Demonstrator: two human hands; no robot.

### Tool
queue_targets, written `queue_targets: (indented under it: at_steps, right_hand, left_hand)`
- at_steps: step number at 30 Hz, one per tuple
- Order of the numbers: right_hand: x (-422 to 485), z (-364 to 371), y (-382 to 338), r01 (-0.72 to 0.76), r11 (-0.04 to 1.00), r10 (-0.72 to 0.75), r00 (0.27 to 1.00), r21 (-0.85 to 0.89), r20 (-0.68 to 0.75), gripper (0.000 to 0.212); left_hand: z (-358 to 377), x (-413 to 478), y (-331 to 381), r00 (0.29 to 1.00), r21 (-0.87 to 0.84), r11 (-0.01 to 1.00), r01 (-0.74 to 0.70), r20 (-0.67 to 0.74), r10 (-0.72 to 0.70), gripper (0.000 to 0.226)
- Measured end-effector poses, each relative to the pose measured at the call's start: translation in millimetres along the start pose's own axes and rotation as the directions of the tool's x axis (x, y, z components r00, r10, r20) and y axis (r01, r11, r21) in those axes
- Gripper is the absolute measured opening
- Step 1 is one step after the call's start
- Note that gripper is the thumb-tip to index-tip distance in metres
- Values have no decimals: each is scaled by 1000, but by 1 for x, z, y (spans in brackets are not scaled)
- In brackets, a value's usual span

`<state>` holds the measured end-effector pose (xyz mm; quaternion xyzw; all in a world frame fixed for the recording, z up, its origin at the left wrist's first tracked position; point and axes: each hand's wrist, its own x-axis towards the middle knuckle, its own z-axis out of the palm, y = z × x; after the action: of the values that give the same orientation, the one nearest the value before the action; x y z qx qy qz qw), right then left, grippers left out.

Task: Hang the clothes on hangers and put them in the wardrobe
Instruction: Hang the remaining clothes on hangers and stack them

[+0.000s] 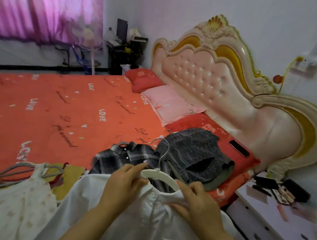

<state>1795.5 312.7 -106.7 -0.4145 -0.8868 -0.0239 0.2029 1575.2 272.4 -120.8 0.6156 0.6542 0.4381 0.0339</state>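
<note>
The white cloth shirt you are dressing lies just below and between your hands, its collar gathered up around the white plastic hanger with a thin metal hook. Your left hand pinches the hanger's near end with curled fingertips, and your right hand grips the collar fabric, bunched over the hanger's other arm. The shirt looks light, soft and limp, so it will likely sag and slide off a smooth arm. Take it at the collar and shoulder seams, not the loose body. The hanger is stiff and is best held at its neck, under the hook. Just beyond your hands lie a crumpled black-and-white plaid shirt and, touching it on your right-hand side, a dark grey knitted sweater that looks bulkier and heavier. Past the sweater, a dark phone rests on a red pillow. Well off to the left of your left hand are grey hangers and a cream dotted garment. All of it lies on the orange printed bedsheet.
</note>
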Motion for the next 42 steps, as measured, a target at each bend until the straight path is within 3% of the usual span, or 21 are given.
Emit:
queue_targets:
  at_steps: [4, 8, 12, 25, 32, 42]
  right_hand:
    - [34, -1, 46, 125, 992, -126, 991, 29, 41, 78]
    - [75, 11, 77, 219, 975, -222, 970, 38, 95, 67]
    - [115, 33, 94, 259, 963, -265, 960, 78, 92, 64]
    - [260, 142, 117, 120, 977, -164, 951, 176, 262, 63]
    - [335, 215, 120, 177, 957, -245, 917, 231, 314, 60]
    - [445, 382, 133, 180, 914, -334, 842, 363, 423, 64]
  left_hand:
    - [26, 11, 0, 994, 129, 986, 109, 17, -112, 50]
    - [39, 20, -13, 969, 321, 916, 239, -18, -246, 50]
    - [47, 38, -29, 960, 339, 899, 276, -62, -272, 48]
    - [80, 136, -125, 910, 386, 824, 414, -203, -362, 39]
    - [99, 180, -192, 864, 424, 753, 504, -221, -454, 39]
    - [165, 246, -338, 752, 482, 604, 635, -208, -625, 41]
